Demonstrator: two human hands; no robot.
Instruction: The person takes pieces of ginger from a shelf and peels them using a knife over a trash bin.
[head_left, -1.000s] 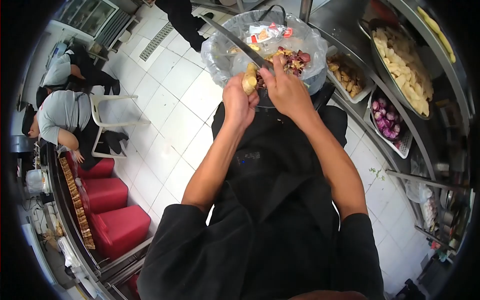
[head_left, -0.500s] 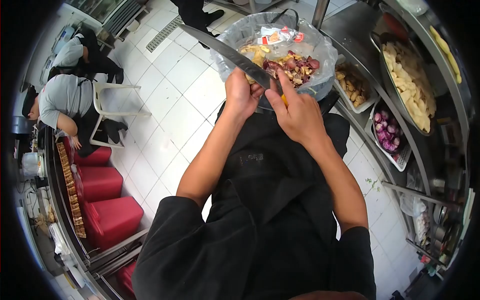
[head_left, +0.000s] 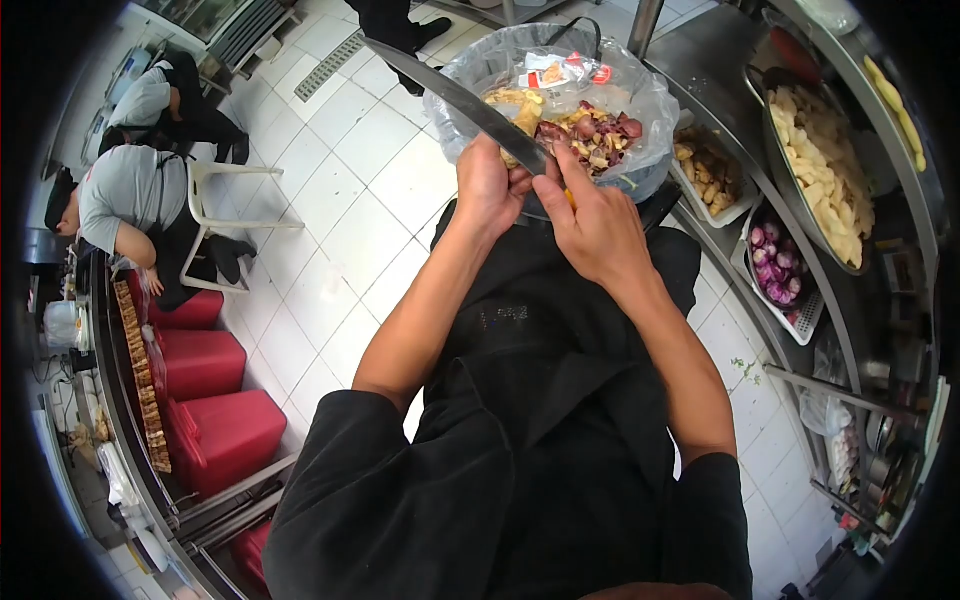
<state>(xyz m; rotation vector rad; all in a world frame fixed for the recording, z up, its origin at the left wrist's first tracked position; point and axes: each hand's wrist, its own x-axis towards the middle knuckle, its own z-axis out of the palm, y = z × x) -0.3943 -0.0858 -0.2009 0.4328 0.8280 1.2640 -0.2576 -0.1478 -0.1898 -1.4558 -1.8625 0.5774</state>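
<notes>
A large knife (head_left: 455, 98) with a broad blade is gripped in my right hand (head_left: 602, 228), index finger stretched along the blade near its base. A bit of yellow handle shows under that hand. The blade slants up and left across the front of my left hand (head_left: 488, 188), whose fingers are closed round a pale brown piece of ginger (head_left: 527, 117). Part of the ginger stands out beyond the blade; the rest is hidden by blade and fingers. Both hands are at the near rim of a bin lined with a clear bag (head_left: 655, 120), which holds peelings (head_left: 597, 135) and wrappers.
To the right, a metal shelf carries a tray of ginger (head_left: 705, 180), a basket of purple onions (head_left: 778, 262) and a wide pan of pale peeled pieces (head_left: 815, 165). On the left are red bins (head_left: 225, 440), a white chair (head_left: 205, 215) and two people bending (head_left: 130, 200).
The ginger shows more above the blade than before. The knife and both hands have shifted slightly, with the blade still across the ginger.
</notes>
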